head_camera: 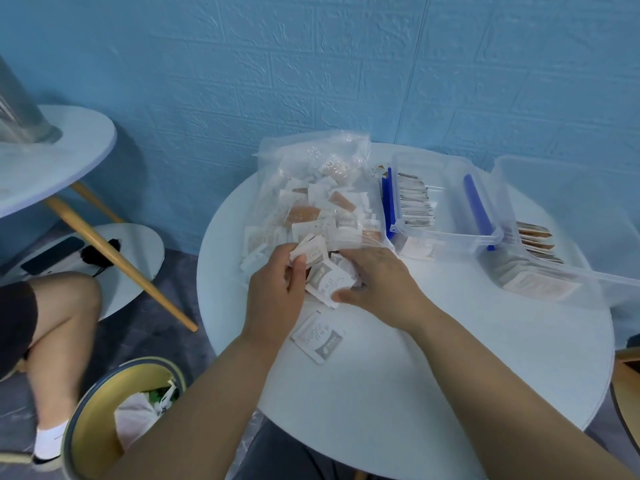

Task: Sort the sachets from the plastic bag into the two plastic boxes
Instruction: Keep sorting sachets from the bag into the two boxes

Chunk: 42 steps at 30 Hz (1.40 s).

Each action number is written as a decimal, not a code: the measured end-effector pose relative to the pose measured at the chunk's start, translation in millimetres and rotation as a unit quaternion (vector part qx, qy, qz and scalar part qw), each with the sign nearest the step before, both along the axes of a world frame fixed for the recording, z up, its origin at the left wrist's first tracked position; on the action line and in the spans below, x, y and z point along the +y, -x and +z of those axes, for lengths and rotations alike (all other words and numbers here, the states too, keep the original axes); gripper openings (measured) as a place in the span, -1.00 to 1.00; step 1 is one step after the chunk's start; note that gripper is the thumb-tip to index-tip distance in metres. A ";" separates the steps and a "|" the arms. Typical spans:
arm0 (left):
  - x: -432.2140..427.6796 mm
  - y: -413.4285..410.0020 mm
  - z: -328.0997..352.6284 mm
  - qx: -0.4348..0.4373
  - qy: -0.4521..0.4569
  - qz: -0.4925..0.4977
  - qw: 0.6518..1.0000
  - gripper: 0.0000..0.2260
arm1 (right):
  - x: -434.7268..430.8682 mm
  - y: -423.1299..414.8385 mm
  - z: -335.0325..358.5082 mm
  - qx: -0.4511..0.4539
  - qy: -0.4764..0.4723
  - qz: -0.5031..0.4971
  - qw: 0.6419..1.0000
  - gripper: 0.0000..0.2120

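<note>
Head view. Left hand (277,289) pinches a few white sachets (310,251) between thumb and fingers, at the mouth of the plastic bag (311,188). Right hand (375,277) lies over the pile just beside it, thumb on a sugar sachet (327,284); fingers hidden, cannot tell its grip. Bag lies on the round table (450,358). One loose sachet (317,337) sits between the wrists. Right of the bag: first box (446,202) with blue latches, then second box (554,244), both holding rows of sachets.
</note>
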<state>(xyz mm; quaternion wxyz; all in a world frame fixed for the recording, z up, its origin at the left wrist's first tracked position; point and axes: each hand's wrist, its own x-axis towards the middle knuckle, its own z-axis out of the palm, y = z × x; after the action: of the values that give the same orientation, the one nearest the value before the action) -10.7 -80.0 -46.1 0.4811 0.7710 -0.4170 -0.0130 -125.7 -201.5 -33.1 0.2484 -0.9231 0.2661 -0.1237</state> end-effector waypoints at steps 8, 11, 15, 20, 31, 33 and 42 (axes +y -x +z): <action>4.1 3.1 -0.3 0.009 0.021 -0.002 1.000 -0.77 | 2.0 -2.4 2.1 -0.061 -0.118 -0.043 0.990 -0.45; 4.0 1.1 -3.5 0.019 0.023 -0.001 1.000 -0.77 | 0.1 0.2 7.7 -0.052 -0.122 -0.032 0.991 -0.65; 3.1 0.9 -3.4 0.050 0.019 0.000 0.999 -0.82 | -2.0 4.8 19.0 -0.033 -0.138 0.007 0.990 -0.83; 5.0 1.8 1.6 0.131 0.045 -0.005 0.990 -0.90 | -4.2 10.9 21.9 -0.034 -0.165 -0.018 0.985 -0.73; 8.2 14.4 13.5 0.187 0.131 -0.007 0.974 -0.87 | 5.3 12.0 16.6 -0.147 -0.268 -0.043 0.951 -0.80; 9.2 16.1 9.6 0.183 0.107 -0.025 0.977 -0.86 | 7.5 13.8 16.7 -0.176 -0.300 -0.056 0.936 -0.75; 11.7 28.8 9.7 0.183 0.037 -0.063 0.980 -0.81 | 24.5 18.2 12.1 -0.223 -0.334 -0.056 0.914 -0.79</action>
<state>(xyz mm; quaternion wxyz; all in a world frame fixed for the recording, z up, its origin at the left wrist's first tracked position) -39.5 -68.3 -36.4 0.5754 0.7095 -0.3701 -0.1685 -143.9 -177.0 -21.0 0.5875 -0.7184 0.2810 -0.2445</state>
